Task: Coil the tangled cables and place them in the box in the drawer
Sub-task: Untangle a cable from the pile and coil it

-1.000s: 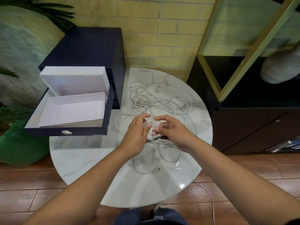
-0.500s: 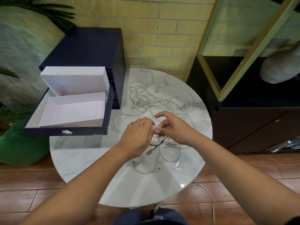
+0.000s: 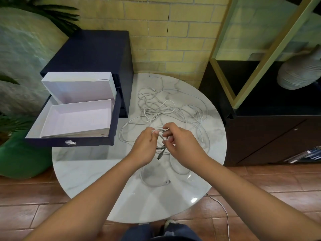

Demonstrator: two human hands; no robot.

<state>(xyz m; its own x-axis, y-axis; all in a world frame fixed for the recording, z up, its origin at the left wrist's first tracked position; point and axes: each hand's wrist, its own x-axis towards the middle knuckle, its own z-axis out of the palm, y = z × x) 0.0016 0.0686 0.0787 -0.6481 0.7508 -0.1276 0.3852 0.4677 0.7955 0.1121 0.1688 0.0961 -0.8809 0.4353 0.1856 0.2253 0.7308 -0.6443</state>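
Right hand (image 3: 184, 146) drew back, gripping coil (image 3: 161, 147)

On my left, the box (image 3: 76, 119) sits in the drawer (image 3: 69, 143). The cables (image 3: 166, 105) lie on the worktop (image 3: 97, 164) beside it.

Setting: a home, likely a living-room corner. Evidence: round marble side table (image 3: 83, 171), yellow brick wall (image 3: 173, 40), terracotta floor tiles (image 3: 26, 197), dark sideboard (image 3: 260, 136) under a gold-framed shelf (image 3: 251, 84) holding a ribbed vase (image 3: 298, 73), palm plant (image 3: 57, 16), navy drawer unit (image 3: 95, 53).
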